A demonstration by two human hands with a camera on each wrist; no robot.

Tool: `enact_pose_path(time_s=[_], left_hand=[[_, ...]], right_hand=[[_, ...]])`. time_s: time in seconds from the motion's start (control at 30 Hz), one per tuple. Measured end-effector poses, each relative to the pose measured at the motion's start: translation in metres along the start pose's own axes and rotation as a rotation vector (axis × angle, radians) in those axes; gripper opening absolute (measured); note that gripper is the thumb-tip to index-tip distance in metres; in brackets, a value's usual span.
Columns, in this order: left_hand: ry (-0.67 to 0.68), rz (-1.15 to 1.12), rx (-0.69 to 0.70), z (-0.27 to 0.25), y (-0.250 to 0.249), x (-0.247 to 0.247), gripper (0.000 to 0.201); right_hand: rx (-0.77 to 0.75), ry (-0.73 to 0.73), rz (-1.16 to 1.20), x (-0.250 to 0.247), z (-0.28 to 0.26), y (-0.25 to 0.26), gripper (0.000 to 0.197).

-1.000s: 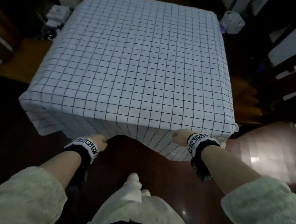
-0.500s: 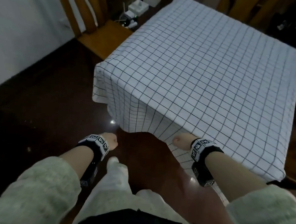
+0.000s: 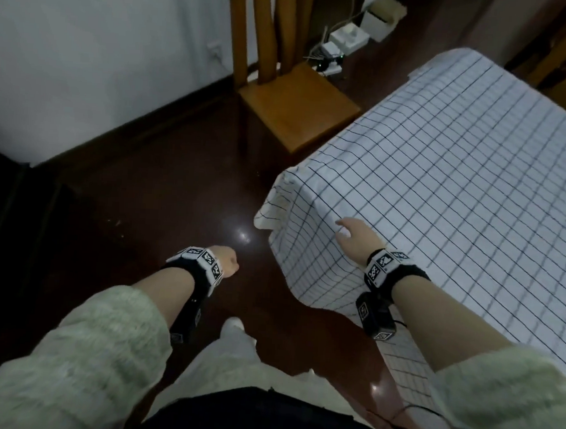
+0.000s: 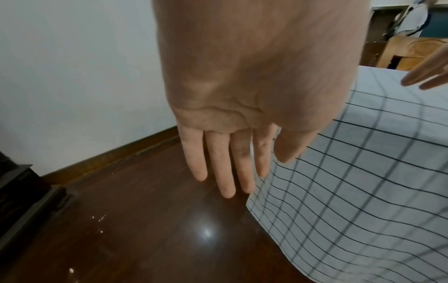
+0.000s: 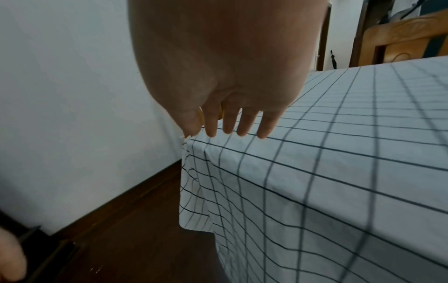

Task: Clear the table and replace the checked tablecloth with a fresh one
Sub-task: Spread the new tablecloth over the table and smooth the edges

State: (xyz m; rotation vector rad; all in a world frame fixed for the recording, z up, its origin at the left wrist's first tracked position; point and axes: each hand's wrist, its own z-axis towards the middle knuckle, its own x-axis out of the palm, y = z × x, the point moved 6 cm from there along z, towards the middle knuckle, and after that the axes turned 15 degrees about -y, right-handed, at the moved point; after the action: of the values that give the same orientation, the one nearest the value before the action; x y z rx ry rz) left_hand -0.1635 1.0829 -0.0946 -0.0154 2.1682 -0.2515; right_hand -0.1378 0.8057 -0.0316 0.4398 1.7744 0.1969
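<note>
A white tablecloth with a dark check (image 3: 459,178) covers the whole table and hangs down its sides. My right hand (image 3: 351,233) reaches over the near left corner, fingers (image 5: 238,124) straight and spread just above the cloth (image 5: 315,172), holding nothing. My left hand (image 3: 228,264) hangs over the dark floor to the left of the hanging cloth (image 4: 351,201). Its fingers (image 4: 225,172) point down, straight and empty, apart from the fabric. Nothing lies on the tabletop.
A wooden chair (image 3: 298,112) stands against the table's far left side. Behind it, white boxes and a power strip with cables (image 3: 345,40) sit on the floor by the white wall (image 3: 102,54). A dark cabinet (image 3: 6,217) stands at the left.
Both hands left the cloth's front hem. I have moved left round the table; the right hand rose to the corner and opened, and the left hand swung out over the floor.
</note>
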Motion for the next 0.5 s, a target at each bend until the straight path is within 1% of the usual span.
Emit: enact_pose_path(time_s=[0.07,0.13,0.23,0.33,0.4,0.5], left_hand=[[-0.044,-0.011,-0.022,0.016,0.021,-0.017,0.035],[-0.112,-0.069,-0.045,0.032,0.034,-0.032,0.039],[-0.254,-0.177,-0.033,0.058,0.031,-0.056,0.044],[-0.337,-0.218,0.043,0.088,0.000,-0.082,0.049],[-0.346,-0.219,0.103,0.110,-0.030,-0.097,0.050],[-0.343,-0.223,0.165,0.142,-0.076,-0.120,0.050]], right_hand=[[-0.028,-0.037,-0.030,0.005,0.019,0.015,0.046],[-0.025,-0.071,-0.073,0.004,0.032,0.021,0.050],[-0.004,-0.064,-0.088,0.003,0.048,0.014,0.054],[0.044,-0.040,-0.090,0.000,0.069,-0.006,0.056],[0.085,-0.031,-0.076,-0.005,0.088,-0.022,0.057],[0.137,-0.065,-0.076,-0.016,0.119,-0.045,0.058]])
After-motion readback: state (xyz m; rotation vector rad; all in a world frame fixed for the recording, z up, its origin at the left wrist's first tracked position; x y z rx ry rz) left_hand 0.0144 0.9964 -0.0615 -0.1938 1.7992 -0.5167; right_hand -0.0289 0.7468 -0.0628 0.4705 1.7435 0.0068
